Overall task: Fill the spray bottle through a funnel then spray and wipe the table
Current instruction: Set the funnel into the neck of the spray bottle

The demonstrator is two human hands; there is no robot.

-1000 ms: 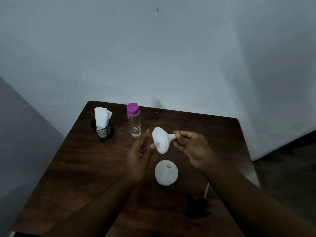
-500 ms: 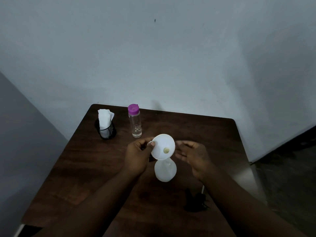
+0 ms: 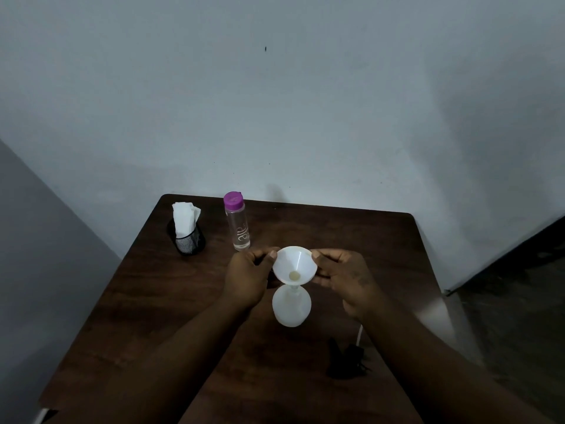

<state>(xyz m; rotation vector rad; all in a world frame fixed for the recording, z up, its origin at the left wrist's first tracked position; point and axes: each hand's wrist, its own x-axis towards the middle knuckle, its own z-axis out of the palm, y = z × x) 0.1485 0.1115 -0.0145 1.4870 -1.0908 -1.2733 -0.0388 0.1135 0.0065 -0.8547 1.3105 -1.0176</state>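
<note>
Both hands pinch the rim of the white funnel (image 3: 294,265): the left hand (image 3: 249,278) with thumb and fingertips on its left edge, the right hand (image 3: 342,275) on its right edge. The funnel sits upright between them, its spout going down into the neck of the white bottle (image 3: 292,307), which stands on the table (image 3: 146,301) just below and between the two wrists.

The funnel looks like thin, light plastic, stiff enough to hold by the rim as they do now, but it would tip easily if let go carelessly. The bottle looks light too and probably empty, though its milky wall hides the inside; steadying its body seems wise while pouring.

Beyond the left hand stands a clear bottle with a purple cap (image 3: 237,223), capped and holding clear liquid. Farther left, a black mesh cup (image 3: 187,238) holds white tissues (image 3: 183,217).
</note>
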